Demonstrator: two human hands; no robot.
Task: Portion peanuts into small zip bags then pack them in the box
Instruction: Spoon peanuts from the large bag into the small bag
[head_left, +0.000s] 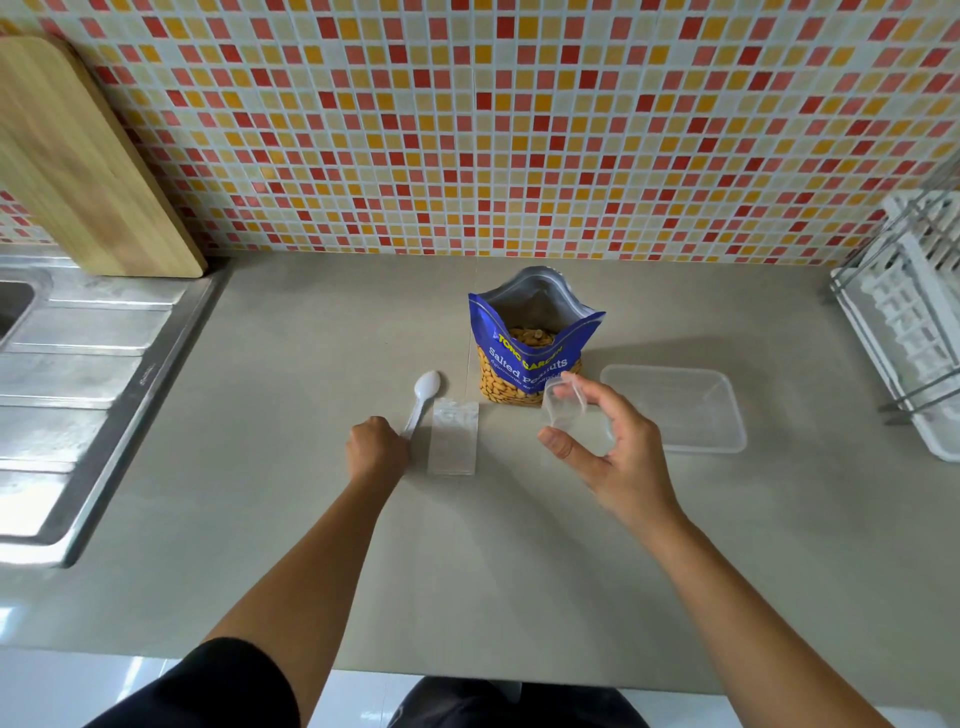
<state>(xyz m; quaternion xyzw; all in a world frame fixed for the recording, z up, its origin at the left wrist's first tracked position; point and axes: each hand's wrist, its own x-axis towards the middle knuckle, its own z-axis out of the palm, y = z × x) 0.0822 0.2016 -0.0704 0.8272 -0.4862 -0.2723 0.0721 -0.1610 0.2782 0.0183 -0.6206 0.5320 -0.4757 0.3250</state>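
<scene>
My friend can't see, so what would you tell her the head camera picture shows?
A person's right hand holds a small clear zip bag before an open blue peanut bag on a grey counter. The left hand grips a white spoon lying beside a flat zip bag; a clear box sits to the right.

Print on the peanut bag
The blue peanut bag (524, 353) reads "TONG GARDEN" in yellow and "Salted Peanuts" in white; smaller print is illegible.
</scene>
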